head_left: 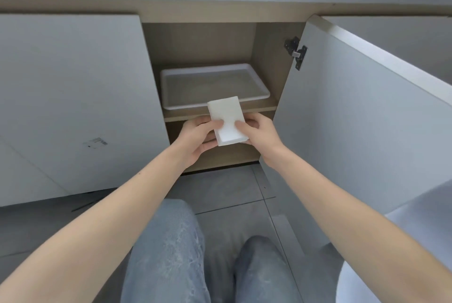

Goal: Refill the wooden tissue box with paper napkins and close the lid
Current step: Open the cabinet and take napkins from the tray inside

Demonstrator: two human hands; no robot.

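Both hands are up in front of the open cupboard, and between them is a stack of napkins, white and tilted a little to the left. The left hand clamps the stack's left edge, thumb on top, the other fingers curled underneath and mostly hidden by the paper. The right hand grips the right edge the same way, thumb pressed on the top sheet, fingertips tucked out of sight below. The near end of the stack sits between the two thumbs; the far end sticks out beyond the fingers, over the front edge of the shelf.

Just beyond the fingertips, on that shelf, lies a white tray, shallow, with nothing visible in it. Below the hands the lower compartment is dark and largely blocked from view.

To the right of the right hand the cupboard door stands open, its hinge showing. Left of the left hand, on the closed panel, there is a small grey label, too blurred to read.
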